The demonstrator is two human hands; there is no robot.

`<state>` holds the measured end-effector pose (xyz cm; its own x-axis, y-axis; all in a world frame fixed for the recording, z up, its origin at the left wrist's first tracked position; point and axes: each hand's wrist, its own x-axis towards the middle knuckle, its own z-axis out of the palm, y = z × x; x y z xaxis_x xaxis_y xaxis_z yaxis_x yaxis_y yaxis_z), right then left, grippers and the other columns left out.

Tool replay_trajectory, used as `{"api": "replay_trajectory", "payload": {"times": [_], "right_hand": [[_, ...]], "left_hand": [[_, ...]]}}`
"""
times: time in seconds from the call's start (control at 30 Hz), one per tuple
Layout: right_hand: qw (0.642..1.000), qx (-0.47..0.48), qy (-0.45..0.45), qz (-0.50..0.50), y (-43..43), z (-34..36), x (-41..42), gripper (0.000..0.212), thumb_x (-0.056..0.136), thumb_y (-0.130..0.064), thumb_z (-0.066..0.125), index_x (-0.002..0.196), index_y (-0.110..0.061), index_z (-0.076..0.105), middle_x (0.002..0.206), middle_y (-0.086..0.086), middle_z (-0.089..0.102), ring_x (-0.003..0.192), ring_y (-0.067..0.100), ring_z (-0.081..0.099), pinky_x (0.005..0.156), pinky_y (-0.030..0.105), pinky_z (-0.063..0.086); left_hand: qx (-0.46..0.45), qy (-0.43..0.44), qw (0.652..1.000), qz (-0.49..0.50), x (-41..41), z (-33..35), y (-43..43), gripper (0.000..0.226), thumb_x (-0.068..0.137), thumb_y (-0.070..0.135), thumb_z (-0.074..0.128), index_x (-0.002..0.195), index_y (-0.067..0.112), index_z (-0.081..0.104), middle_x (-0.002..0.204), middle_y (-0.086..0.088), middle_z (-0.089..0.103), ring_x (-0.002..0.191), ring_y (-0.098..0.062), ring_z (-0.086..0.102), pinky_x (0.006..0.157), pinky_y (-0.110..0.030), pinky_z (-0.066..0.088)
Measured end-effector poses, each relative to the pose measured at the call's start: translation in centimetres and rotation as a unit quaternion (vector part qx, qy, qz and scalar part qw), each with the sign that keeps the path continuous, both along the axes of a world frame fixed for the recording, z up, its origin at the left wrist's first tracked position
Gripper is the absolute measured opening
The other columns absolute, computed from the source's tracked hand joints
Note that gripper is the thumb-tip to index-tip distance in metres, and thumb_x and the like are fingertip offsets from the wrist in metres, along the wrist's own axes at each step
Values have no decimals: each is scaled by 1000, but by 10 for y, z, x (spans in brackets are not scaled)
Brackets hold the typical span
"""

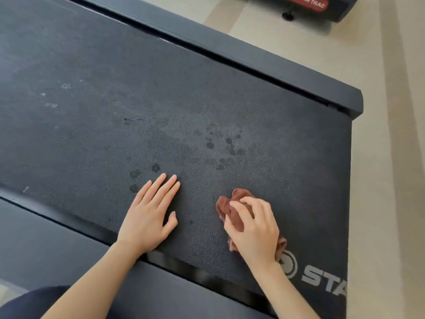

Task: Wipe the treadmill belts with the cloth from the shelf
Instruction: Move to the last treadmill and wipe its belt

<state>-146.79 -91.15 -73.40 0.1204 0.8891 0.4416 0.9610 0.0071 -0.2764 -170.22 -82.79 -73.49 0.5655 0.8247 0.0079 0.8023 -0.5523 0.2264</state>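
Both hands rest on the pebbled dark treadmill belt [161, 100] — the left hand [149, 215] lies flat, fingers straight and close together; the right hand [255, 229] curls its fingers over a crumpled reddish-brown cloth [226, 207], bunched beneath palm and fingertips — dark damp spots [226, 146] dot the belt beyond

Two hands [147, 217], one cloth [230, 208], two treadmills [253, 63].

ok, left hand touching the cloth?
Apart. The head view shows the left hand flat on the belt, with bare belt between it and the cloth, which is bunched under the right hand.
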Motion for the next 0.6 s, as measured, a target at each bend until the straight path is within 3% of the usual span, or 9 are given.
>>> {"api": "replay_trajectory", "payload": {"times": [0.23, 0.37, 0.47, 0.6], "right_hand": [[998, 22, 11, -65, 167, 1, 29, 14, 72, -28, 68, 84, -22, 71, 91, -2, 63, 86, 25, 57, 62, 31, 48], [998, -20, -2, -68, 241, 2, 47, 19, 77, -33, 64, 91, -22, 71, 98, 0, 63, 95, 27, 56, 66, 35, 49], [996, -39, 0, -77, 254, 5, 47, 24, 80, -34, 61, 97, -21, 70, 104, 2, 61, 100, 28, 53, 71, 37, 48], [993, 2, 2, -121, 212, 7, 16, 18, 73, -31, 62, 85, -19, 69, 90, 5, 60, 87, 30, 54, 67, 37, 50]], "left_hand": [[1, -21, 1000, 1, -1, -3, 1, 62, 86, 34, 38, 143, 11, 40, 153, -1, 30, 144, -21, 20, 116, -43, 18], [5, -33, 999, 3, -2, -4, 2, 61, 86, 35, 40, 143, 12, 41, 153, 0, 31, 144, -20, 20, 115, -43, 19], [5, -31, 1000, 3, -3, -4, 2, 61, 86, 35, 41, 143, 13, 41, 153, 1, 31, 144, -20, 20, 115, -43, 19], [0, -16, 1000, 4, -2, -2, 1, 62, 85, 35, 40, 142, 13, 42, 153, 0, 32, 143, -21, 21, 115, -43, 19]]}}
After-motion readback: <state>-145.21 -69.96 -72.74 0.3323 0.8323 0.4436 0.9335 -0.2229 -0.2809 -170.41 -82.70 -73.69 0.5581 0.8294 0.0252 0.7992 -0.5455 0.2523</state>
